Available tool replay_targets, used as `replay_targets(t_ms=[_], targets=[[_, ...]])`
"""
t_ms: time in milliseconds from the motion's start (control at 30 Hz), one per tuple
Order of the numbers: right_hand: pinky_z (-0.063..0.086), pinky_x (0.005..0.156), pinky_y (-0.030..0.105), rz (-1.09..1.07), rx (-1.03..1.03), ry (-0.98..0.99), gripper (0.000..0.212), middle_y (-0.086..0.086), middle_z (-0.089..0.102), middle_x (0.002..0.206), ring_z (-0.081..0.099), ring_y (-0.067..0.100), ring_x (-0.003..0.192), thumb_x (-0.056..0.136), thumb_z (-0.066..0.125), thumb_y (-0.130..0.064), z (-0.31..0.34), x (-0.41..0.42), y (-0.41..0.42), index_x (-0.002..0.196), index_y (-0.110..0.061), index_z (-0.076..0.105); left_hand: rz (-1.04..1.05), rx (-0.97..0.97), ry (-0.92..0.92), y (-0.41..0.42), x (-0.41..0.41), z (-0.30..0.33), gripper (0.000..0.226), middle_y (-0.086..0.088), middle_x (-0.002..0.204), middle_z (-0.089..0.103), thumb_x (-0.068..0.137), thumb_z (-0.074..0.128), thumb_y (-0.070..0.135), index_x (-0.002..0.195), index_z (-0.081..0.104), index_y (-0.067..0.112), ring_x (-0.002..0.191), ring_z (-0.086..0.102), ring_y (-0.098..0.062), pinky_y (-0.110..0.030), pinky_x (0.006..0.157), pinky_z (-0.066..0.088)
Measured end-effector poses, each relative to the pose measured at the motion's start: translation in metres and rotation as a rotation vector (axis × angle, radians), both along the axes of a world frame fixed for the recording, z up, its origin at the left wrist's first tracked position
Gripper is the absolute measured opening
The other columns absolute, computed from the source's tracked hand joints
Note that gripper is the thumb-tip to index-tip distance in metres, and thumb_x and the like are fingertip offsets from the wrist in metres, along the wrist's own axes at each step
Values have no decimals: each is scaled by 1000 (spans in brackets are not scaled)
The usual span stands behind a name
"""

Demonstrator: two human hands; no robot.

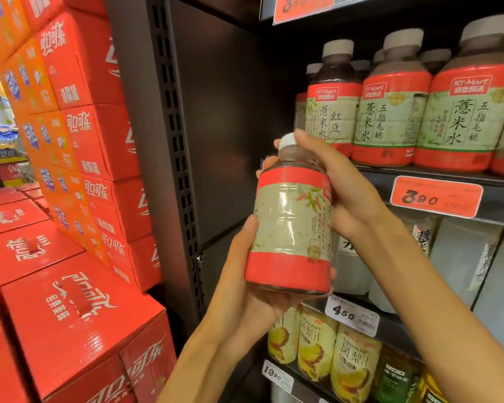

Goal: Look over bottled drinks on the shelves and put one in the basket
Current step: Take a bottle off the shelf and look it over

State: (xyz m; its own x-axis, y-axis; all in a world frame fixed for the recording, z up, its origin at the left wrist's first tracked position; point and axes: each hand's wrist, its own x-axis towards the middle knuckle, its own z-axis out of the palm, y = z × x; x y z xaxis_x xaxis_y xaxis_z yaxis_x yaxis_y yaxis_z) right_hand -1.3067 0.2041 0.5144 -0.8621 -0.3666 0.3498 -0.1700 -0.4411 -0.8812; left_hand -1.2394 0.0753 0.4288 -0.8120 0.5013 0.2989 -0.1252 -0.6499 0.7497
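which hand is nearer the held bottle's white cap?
Right. The right hand grips the bottle by its upper part, a fingertip touching the white cap. The left hand holds the bottom, far from the cap.

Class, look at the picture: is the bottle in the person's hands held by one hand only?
No. The left hand cups the bottle's base while the right hand grips its upper part.

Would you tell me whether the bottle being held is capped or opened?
Capped: the white cap sits on the bottle, held by the left hand and right hand.
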Motion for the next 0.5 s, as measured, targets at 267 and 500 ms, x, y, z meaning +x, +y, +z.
replay_targets(t_ms=[267,500], targets=[[56,84,40,51,-18,30,37,8,72,86,68,26,91,76,67,-37,3,3,0,103,-12,64,-140,150,-69,7,2,-3,76,-28,114,62,81,68,52,130,54,-5,96,65,-37,-42,87,54],[57,59,27,17,-111,36,31,5,69,69,70,17,62,76,63,-29,2,12,0,98,-8,60,-24,-36,-18,2,-7,-11,74,-25,123,61,82,59,61,132,56,7,105,65,-35,-43,86,55]])
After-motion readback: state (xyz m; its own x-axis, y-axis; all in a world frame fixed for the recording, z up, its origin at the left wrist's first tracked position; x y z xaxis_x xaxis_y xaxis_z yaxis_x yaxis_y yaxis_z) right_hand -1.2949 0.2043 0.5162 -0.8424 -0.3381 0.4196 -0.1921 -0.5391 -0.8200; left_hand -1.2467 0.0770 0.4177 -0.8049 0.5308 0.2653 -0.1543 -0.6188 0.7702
